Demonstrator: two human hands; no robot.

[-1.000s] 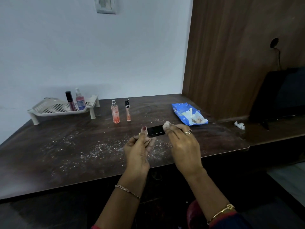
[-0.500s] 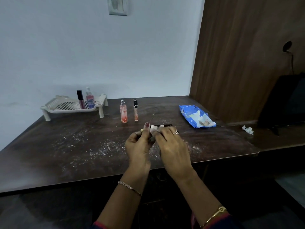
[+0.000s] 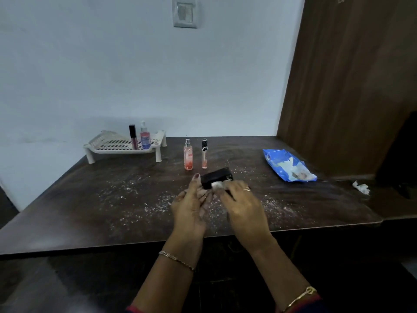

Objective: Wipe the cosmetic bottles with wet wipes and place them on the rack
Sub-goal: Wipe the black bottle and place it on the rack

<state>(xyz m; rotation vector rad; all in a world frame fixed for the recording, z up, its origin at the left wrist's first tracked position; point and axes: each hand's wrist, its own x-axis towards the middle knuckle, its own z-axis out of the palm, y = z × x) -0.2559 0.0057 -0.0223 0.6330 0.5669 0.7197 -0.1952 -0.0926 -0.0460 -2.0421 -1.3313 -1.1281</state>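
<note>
Over the front of the dark table (image 3: 90, 199), left hand (image 3: 191, 206) grips a black cosmetic bottle (image 3: 215, 178), thumb up along its end. Right hand (image 3: 242, 204) pinches a white wet wipe (image 3: 217, 185) against the bottle's near side. Pink spray bottle (image 3: 188, 155) and slim black-capped tube (image 3: 204, 153) stand just behind. White rack (image 3: 101, 150) at back left holds a lip gloss tube (image 3: 133, 136) and a small pink bottle (image 3: 145, 137). Blue wipes pack (image 3: 288, 166) lies to the right.
</note>
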